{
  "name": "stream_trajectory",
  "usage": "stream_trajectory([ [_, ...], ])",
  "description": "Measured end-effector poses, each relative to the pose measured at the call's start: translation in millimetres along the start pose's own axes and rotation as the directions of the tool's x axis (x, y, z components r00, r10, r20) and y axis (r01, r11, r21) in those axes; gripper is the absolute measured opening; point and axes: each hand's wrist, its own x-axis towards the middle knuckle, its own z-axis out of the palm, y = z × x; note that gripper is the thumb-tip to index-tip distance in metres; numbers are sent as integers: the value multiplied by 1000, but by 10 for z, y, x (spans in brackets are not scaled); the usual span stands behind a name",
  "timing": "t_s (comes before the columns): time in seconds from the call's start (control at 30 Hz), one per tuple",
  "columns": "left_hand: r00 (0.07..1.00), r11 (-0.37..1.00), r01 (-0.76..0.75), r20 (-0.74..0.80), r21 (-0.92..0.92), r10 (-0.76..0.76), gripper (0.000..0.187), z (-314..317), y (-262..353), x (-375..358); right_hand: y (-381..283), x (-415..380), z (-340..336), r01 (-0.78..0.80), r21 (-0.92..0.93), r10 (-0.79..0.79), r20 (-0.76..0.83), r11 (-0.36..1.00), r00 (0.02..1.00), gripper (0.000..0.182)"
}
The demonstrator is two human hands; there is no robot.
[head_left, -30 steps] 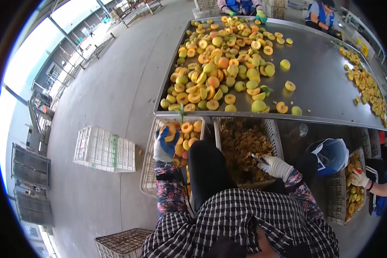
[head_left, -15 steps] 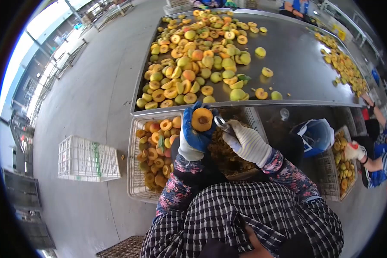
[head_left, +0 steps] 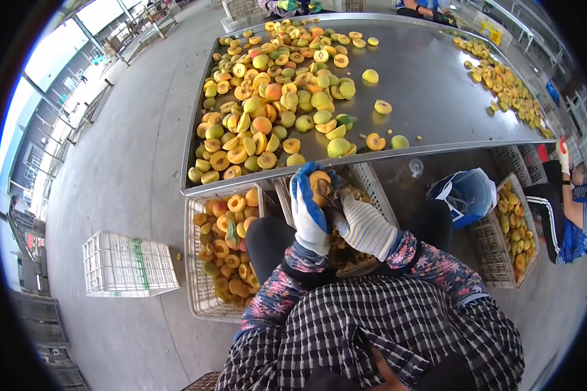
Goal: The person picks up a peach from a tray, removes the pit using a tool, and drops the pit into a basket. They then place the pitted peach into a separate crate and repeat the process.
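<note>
My left hand (head_left: 310, 210), in a blue-palmed white glove, is closed around a yellow peach half (head_left: 319, 188) with its cut side turned toward my right hand. My right hand (head_left: 368, 225), in a white striped knit glove, grips a small metal pitting tool (head_left: 333, 199) whose tip is at the fruit's centre; most of the tool is hidden by the fingers. Both hands are over a crate (head_left: 376, 186) holding brownish scraps. Left of my knees, a white plastic crate (head_left: 192, 277) holds many peach halves (head_left: 225, 244).
Ahead stands a metal table (head_left: 411, 78) with piled peach halves (head_left: 261, 98). A blue bucket (head_left: 466, 195) and another filled crate (head_left: 496, 260) are at right, beside a co-worker (head_left: 571, 221). An upturned white crate (head_left: 127, 264) lies on the floor at left.
The peach half has turned from facing up to facing my right hand, and the pitting tool has moved from beside it onto its centre. My view has shifted slightly.
</note>
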Motion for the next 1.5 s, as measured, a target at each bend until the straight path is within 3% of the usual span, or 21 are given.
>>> stream_trajectory([
  [0.03, 997, 993, -68, -40, 96, 72, 30, 20, -58, -19, -4, 4, 29, -8, 60, 10, -27, 998, 1000, 39],
  [0.07, 995, 978, 40, -85, -204, -58, 30, 27, -102, -42, 6, 1, 7, -21, 33, 20, 14, 999, 1000, 38],
  [0.13, 944, 660, 197, -43, -725, -328, 29, 61, -33, -21, -70, 32, -147, -45, -23, 47, 93, 999, 995, 37],
  [0.17, 942, 630, 214, -14, -746, -336, 32, 3, -75, 3, -16, 48, -154, 28, -44, -26, 53, 999, 998, 35],
  [0.27, 968, 951, 175, 219, -255, -119, 39, -211, -151, 66, 143, 89, -250, 181, -146, -180, 19, 973, 984, 31],
  [0.3, 967, 992, 32, 249, 121, -62, 47, -266, 7, 131, 106, 92, -336, 194, -190, -188, 49, 962, 981, 30],
  [0.4, 946, 975, 195, 284, -103, -159, 49, -288, -42, 117, 106, 82, -436, 221, -225, -197, 121, 949, 973, 29],
  [0.5, 970, 988, 115, 226, -102, -89, 37, -257, -178, 74, 113, 55, -411, 175, -214, -138, 178, 961, 974, 30],
  [0.6, 882, 488, 405, 190, -773, -432, 25, -146, -218, 58, 49, -51, -234, 94, -172, -72, 128, 981, 989, 32],
  [0.63, 820, 357, 447, 216, -820, -530, 27, -148, -162, 88, 33, -87, -176, 71, -136, -56, 111, 988, 992, 32],
  [0.73, 822, 383, 424, 171, -821, -544, 31, -94, -117, 22, -1, -126, -160, -2, 19, -1, 154, 1000, 988, 34],
  [0.8, 962, 924, 274, 75, -267, -264, 29, -76, -30, -35, -4, -90, -195, 10, 153, -32, 143, 988, 989, 34],
  [0.83, 988, 993, 89, 120, 84, -98, 29, -75, -2, -44, 2, -79, -223, -18, 147, -8, 175, 989, 984, 35],
  [0.9, 984, 987, -60, 173, 149, 34, 28, -116, -99, -14, -5, -38, -321, -66, 129, 34, 240, 989, 970, 36],
  [1.0, 978, 920, 207, 109, -333, -180, 25, -51, -43, 5, -146, 19, -515, -100, -104, 126, 285, 989, 950, 37],
  [1.1, 938, 767, 335, 116, -547, -327, 27, -41, -18, 8, -226, 31, -486, -123, -183, 177, 321, 975, 930, 37],
  [1.2, 952, 810, 298, 95, -504, -291, 37, -62, -74, -2, 18, -37, -174, 28, 178, -52, 134, 984, 990, 37],
  [1.23, 962, 838, 269, 85, -474, -261, 38, -58, -88, -18, -7, -53, -206, -207, 384, 95, 291, 900, 952, 39],
  [1.3, 979, 923, 202, 83, -328, -185, 39, -65, -72, -30, -102, -35, -389, -650, 581, 222, 638, 489, 738, 42],
  [1.4, 928, 691, 372, 262, -619, -265, 42, -102, -85, 30, -94, -29, -494, -735, 593, 167, 729, 329, 663, 44],
  [1.5, 877, 665, 477, 364, -575, -315, 42, -123, -84, 90, -17, -62, -492, -788, 607, 63, 786, 103, 615, 39],
])
